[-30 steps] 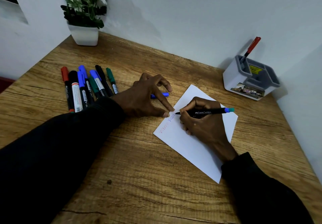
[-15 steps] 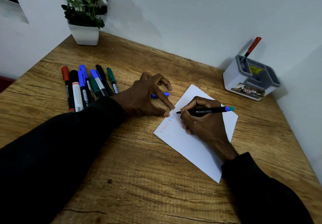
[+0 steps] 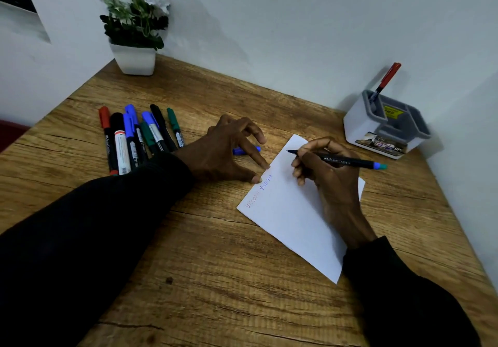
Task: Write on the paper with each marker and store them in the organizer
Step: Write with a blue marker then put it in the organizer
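Black blue-capped marker (image 3: 347, 162), light and rigid, sits pinched mid-barrel in the right hand (image 3: 323, 174) above the white paper (image 3: 291, 212); the left hand (image 3: 223, 152), fingers spread, pins the paper's edge.

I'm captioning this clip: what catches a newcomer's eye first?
The right hand holds a black blue-ended marker over the white paper sheet at centre. The left hand pins the sheet's edge; a row of capped coloured markers lies far left.

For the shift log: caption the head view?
Right hand holds a pen above the paper; left hand pins its edge.
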